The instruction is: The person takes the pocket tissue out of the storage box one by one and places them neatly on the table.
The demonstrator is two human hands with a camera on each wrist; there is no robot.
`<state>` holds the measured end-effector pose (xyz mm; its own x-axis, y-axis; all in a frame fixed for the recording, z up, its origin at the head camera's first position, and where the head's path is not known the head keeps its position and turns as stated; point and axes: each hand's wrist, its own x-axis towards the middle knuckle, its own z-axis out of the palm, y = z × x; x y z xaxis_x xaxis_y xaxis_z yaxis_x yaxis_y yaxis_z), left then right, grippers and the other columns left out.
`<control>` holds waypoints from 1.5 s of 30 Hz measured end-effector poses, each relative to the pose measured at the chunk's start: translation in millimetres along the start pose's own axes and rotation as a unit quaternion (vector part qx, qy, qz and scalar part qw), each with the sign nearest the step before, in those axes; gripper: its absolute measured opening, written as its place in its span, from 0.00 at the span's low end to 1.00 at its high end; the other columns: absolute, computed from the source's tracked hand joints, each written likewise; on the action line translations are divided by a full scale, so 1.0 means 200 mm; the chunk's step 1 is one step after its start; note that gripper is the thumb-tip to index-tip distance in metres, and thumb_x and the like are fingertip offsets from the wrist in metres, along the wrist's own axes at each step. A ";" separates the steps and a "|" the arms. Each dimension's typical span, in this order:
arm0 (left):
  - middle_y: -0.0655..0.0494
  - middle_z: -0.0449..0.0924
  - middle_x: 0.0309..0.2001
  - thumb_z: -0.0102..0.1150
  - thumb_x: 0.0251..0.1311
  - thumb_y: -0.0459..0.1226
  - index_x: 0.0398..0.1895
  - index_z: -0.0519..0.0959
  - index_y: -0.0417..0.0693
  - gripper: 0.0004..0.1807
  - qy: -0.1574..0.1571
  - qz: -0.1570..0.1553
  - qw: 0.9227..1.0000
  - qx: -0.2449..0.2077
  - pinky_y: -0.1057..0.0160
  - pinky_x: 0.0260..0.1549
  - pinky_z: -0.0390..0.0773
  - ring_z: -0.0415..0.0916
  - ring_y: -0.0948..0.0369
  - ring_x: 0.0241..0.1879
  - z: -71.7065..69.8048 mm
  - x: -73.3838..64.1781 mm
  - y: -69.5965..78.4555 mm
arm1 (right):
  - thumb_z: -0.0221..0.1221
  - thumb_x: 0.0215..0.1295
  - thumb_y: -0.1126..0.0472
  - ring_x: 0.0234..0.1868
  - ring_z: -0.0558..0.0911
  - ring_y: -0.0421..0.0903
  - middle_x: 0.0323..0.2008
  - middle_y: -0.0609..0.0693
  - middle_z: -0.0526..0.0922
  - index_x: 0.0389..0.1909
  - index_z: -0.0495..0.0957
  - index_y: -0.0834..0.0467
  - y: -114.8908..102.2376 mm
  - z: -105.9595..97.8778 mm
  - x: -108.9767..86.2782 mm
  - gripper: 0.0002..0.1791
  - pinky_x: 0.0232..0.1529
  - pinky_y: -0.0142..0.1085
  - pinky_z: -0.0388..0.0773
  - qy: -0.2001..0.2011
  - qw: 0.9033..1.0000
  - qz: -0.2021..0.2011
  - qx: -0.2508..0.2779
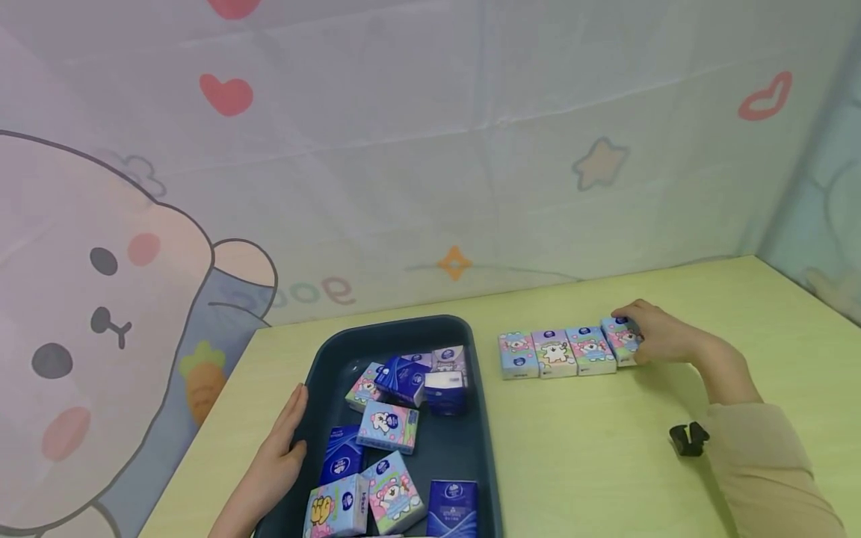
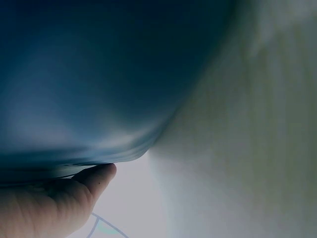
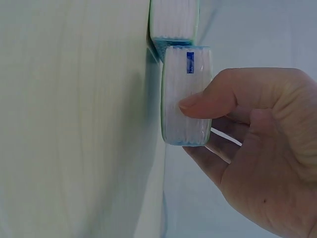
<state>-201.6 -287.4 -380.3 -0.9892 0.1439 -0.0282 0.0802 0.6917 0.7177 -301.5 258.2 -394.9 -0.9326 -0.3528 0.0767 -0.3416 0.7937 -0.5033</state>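
Note:
My right hand (image 1: 662, 332) pinches a light blue cartoon tissue pack (image 1: 620, 340) at the right end of a row. In the right wrist view, the thumb presses one end of that tissue pack (image 3: 185, 121) and the fingers are behind it. To its left, three more cartoon packs stand side by side, among them a lilac pack (image 1: 554, 353) with a white character. My left hand (image 1: 272, 456) touches the left wall of a dark teal tray (image 1: 452, 456), fingers straight. In the left wrist view that hand (image 2: 54, 203) lies against the tray's side.
Inside the tray lie several loose tissue packs, some dark blue (image 1: 453, 508), some cartoon-printed (image 1: 388, 427). A black clip (image 1: 689, 439) is by the right sleeve. Behind the yellow-green table (image 1: 572, 463) hangs a printed cloth backdrop (image 1: 403, 149).

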 end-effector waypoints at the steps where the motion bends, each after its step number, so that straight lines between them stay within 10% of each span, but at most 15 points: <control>1: 0.43 0.28 0.78 0.34 0.64 0.22 0.77 0.38 0.44 0.38 0.000 0.000 1.000 0.000 0.31 0.68 0.36 0.26 0.40 0.76 0.00 0.00 0.00 | 0.59 0.36 0.73 0.55 0.69 0.63 0.58 0.72 0.65 0.63 0.62 0.75 0.00 0.00 0.00 0.44 0.50 0.52 0.71 -0.001 1.000 0.002 0.001; 21: 0.44 0.27 0.78 0.34 0.64 0.22 0.77 0.38 0.44 0.39 0.002 -0.002 1.000 -0.001 0.31 0.68 0.36 0.26 0.40 0.76 0.00 0.00 0.01 | 0.57 0.34 0.75 0.49 0.68 0.58 0.59 0.71 0.63 0.64 0.60 0.75 -0.02 0.02 0.00 0.46 0.45 0.45 0.69 -0.025 0.999 0.019 0.017; 45: 0.44 0.27 0.78 0.34 0.63 0.22 0.77 0.37 0.44 0.39 -0.002 -0.005 1.000 -0.001 0.31 0.68 0.36 0.25 0.40 0.76 0.00 -0.01 0.02 | 0.69 0.48 0.57 0.65 0.54 0.76 0.68 0.76 0.52 0.68 0.52 0.76 -0.15 -0.04 -0.02 0.52 0.59 0.72 0.59 -0.024 0.999 0.031 -0.017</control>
<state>-200.2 -286.0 -377.7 -0.9895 0.1397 -0.0370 0.0707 0.6912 0.7192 -288.2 239.8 -374.1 -0.9457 -0.3249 0.0055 -0.2881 0.8307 -0.4764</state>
